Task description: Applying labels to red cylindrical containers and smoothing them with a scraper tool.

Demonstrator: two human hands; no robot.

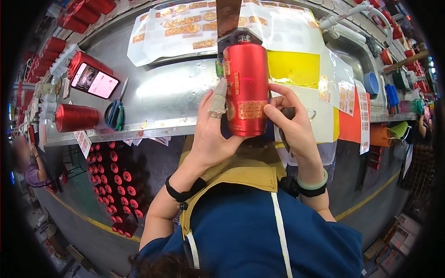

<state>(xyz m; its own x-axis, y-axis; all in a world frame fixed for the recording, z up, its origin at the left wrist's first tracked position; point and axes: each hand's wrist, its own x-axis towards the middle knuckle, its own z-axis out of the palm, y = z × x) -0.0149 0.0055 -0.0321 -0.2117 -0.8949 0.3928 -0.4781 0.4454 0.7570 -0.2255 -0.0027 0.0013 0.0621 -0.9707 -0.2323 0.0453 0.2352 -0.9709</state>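
Upright in front of me is a shiny red metal bottle [248, 76] with a dark threaded neck and gold raised stickers along its left side. A wide gold sticker [251, 110] lies across its lower front. My left hand [212, 134] is closed around the bottle's left side and base, its index finger wrapped in a pale, wrinkled finger cover [218, 104]. My right hand [295, 118] grips the other side, thumb at the sticker's right edge. A dark curved object [287, 125] sits within the right palm; its kind is unclear.
Sheets of gold stickers [185, 28] cover the back of the metal bench [171, 92]. To the left are a phone [95, 81], scissors [115, 109] and a red bottle [76, 117]. A yellow sheet [294, 69] lies right. Several red bottles [116, 178] stand below, left.
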